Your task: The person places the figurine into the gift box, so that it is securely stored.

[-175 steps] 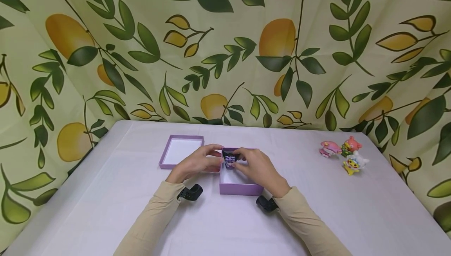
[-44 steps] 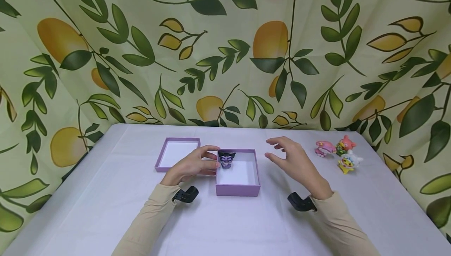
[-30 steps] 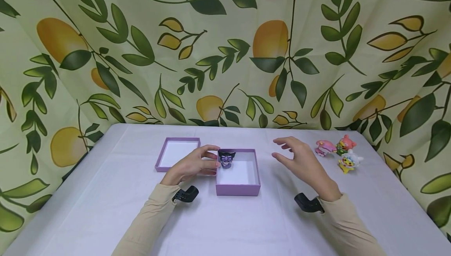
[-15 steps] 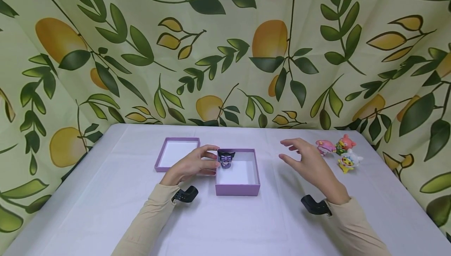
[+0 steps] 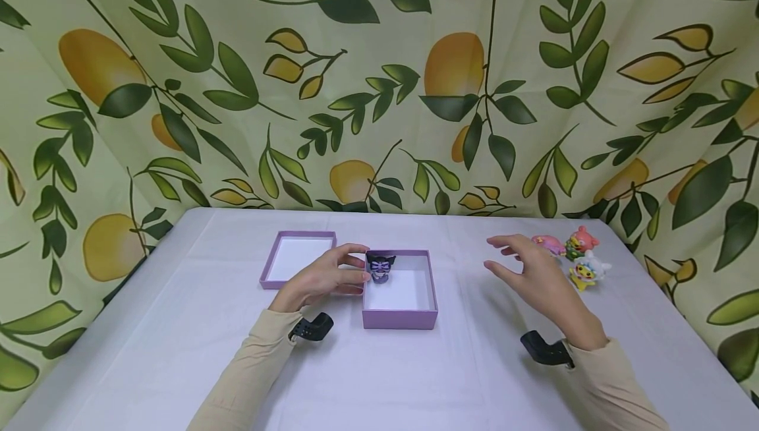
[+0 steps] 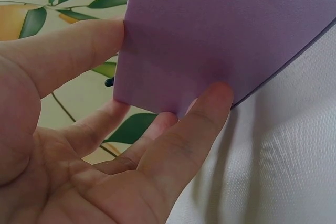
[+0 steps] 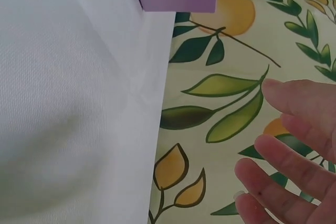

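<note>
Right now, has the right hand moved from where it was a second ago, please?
Yes: in the head view, the right hand has moved rightward, away from the stationary purple box.

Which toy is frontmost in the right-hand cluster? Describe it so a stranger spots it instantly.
On the white table, look far right, beside the right hand. There, the front toy has a white top and yellow face, unlike the pink figurine and the coral-topped figurine behind it.
</note>
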Action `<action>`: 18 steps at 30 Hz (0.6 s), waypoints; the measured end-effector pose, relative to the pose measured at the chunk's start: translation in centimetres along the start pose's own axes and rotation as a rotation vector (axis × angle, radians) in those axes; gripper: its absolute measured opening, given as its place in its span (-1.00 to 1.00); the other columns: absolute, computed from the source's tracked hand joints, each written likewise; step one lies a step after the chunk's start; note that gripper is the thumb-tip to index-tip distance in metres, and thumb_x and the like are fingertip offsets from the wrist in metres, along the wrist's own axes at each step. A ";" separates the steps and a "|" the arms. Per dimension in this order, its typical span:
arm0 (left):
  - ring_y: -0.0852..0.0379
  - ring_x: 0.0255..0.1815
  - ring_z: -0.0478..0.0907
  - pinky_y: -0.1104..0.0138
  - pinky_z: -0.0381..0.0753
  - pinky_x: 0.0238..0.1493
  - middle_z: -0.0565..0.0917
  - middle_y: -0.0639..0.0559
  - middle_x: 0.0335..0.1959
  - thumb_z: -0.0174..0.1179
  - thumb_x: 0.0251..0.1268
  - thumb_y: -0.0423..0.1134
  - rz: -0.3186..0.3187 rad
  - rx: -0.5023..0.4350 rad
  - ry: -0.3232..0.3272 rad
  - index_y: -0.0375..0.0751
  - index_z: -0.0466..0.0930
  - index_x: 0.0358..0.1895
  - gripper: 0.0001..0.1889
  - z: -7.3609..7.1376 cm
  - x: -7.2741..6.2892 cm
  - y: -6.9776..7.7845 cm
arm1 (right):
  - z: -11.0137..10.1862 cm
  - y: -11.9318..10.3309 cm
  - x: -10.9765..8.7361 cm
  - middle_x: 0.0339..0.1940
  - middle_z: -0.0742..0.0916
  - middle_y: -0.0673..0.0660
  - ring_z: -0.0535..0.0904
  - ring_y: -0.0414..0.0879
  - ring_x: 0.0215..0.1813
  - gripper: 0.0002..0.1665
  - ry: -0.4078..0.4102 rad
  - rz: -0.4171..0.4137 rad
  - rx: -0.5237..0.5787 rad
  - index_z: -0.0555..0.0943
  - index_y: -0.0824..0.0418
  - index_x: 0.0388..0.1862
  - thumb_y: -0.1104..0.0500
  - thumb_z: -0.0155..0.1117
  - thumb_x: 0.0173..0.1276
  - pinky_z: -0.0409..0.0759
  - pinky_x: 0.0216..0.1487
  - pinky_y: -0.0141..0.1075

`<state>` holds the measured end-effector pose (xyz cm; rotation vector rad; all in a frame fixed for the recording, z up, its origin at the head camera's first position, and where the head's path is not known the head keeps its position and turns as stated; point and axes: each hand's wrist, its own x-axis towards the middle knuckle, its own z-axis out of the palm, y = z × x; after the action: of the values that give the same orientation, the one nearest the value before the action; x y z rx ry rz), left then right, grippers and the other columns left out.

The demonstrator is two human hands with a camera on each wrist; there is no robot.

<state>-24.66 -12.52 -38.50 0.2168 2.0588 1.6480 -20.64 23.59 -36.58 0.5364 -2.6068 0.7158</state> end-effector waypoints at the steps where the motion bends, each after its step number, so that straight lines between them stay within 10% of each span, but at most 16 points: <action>1: -0.01 -0.08 0.65 0.09 0.72 0.13 0.39 -0.33 0.23 0.26 0.30 -0.41 0.000 -0.001 -0.001 -0.26 0.25 0.44 -0.35 0.0 0.0 0.0 | -0.1 0.1 -0.1 -0.02 0.74 0.25 0.68 0.12 -0.08 -0.53 0.009 -0.009 -0.005 0.62 0.31 0.09 0.25 0.48 0.20 0.69 -0.06 0.10; 18: 0.04 -0.17 0.64 0.06 0.72 0.13 0.38 -0.33 0.18 0.24 0.30 -0.42 0.026 -0.023 -0.008 -0.30 0.25 0.43 -0.36 -0.1 0.2 -0.4 | -1.7 1.7 -0.5 -0.07 0.76 0.24 0.67 0.08 -0.10 -0.51 0.011 -0.008 -0.063 0.64 0.31 0.06 0.25 0.53 0.13 0.69 -0.12 0.01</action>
<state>-24.81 -12.60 -38.91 0.2424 2.0387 1.6822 -20.58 25.97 -36.12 0.5226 -2.6055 0.6293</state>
